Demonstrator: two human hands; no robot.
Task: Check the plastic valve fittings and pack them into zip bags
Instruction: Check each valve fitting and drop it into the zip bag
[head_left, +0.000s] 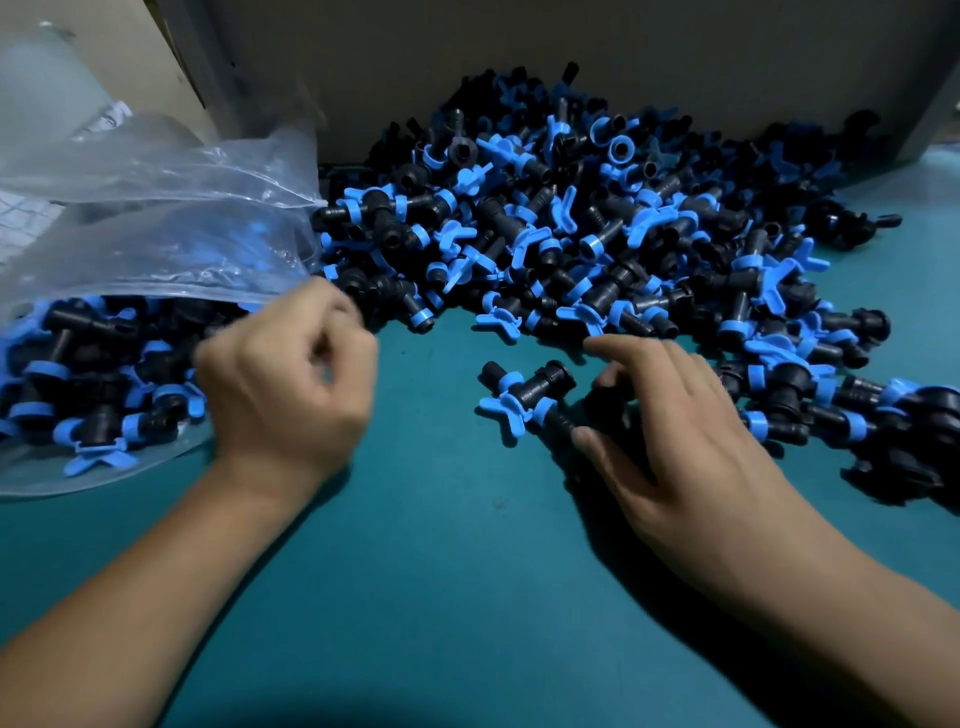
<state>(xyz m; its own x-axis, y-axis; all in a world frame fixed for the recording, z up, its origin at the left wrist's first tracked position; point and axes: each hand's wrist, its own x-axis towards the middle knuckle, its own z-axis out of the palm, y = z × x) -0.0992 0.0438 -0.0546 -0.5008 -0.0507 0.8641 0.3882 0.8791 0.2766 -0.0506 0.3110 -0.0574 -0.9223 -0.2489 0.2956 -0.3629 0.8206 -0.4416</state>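
A teal table (467, 571) meets a grey wall (519, 47) at the back, and a big pile (597, 218) of black and blue valve fittings lies against it. On the left a clear bag (156, 218), partly filled with fittings, lies with its mouth toward the pile. The left hand (291, 384), fingers curled, is at the bag's edge; blur hides whether it pinches the plastic. The right hand (670, 421) curls thumb and fingers around a black fitting (605, 402), with another fitting (524, 397) lying just beside it on the table.
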